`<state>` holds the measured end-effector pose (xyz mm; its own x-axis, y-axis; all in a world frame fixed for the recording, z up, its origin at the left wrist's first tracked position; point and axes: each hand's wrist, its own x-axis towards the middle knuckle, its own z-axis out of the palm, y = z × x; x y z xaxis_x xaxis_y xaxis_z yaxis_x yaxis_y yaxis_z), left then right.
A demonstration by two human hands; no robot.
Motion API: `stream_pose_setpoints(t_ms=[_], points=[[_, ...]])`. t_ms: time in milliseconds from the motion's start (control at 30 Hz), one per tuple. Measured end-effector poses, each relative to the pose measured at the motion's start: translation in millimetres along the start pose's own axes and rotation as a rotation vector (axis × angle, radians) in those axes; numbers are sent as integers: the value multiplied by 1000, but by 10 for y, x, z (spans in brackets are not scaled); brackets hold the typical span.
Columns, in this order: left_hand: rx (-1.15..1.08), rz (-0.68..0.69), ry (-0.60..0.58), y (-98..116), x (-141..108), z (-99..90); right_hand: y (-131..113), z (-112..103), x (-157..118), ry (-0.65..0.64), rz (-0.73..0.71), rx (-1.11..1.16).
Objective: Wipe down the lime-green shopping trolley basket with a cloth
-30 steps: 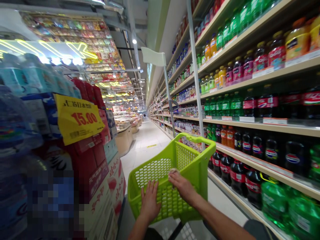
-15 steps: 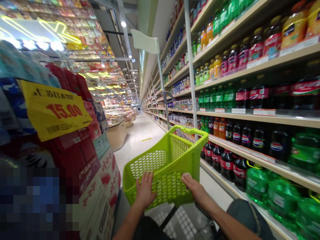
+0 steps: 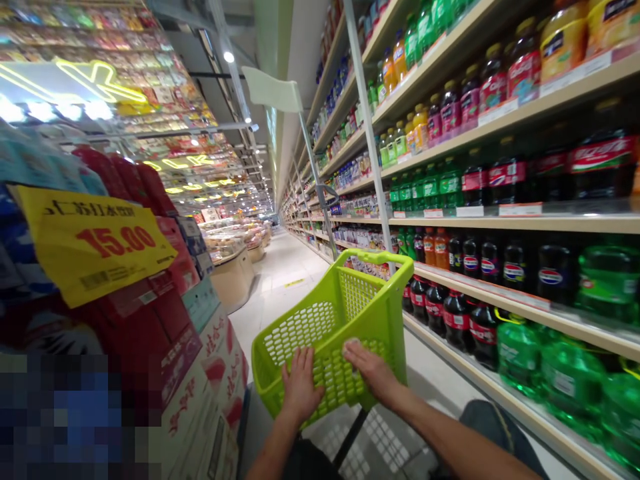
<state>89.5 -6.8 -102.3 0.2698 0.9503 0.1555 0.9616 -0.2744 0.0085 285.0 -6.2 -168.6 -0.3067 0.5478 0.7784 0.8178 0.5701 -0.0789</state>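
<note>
Both hands press flat on the near wall of the lime-green perforated plastic basket at six o'clock — left hand and right hand, fingers spread, gripping nothing. Dark plastic soda bottles line the shelf at three o'clock; a yellow paper price sign hangs at nine.

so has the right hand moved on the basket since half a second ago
Yes. The right hand slid left along the basket wall, from its right corner toward the left hand.
</note>
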Motion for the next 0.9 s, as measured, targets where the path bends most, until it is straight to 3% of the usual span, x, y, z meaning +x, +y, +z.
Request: stream_pose_setpoints(t_ms=[100,200,333,400,467,533,600,767,900], points=[[-20,22,-6,-2,-15,-41,-60,-132,361,100,5,34],[-18,56,6,-118,-84,-44,-92,-31,296,59,-20,32],[2,-34,188,-562,-227,150,-257,235,-120,-76,-96,55],[-49,-65,273,-824,-284,299,-432,262,-61,-61,-96,102],[-159,-62,308,-1029,-326,423,-639,241,195,-8,-110,156],[-292,-46,306,-1152,-353,490,-832,252,450,18,-136,197],[-417,-22,282,-1212,-374,497,-979,334,521,-29,-157,210],[-617,-35,198,-1268,-422,404,-1172,597,175,-265,-208,193],[-701,-39,169,-1309,-433,331,-1421,563,459,-169,-285,229]])
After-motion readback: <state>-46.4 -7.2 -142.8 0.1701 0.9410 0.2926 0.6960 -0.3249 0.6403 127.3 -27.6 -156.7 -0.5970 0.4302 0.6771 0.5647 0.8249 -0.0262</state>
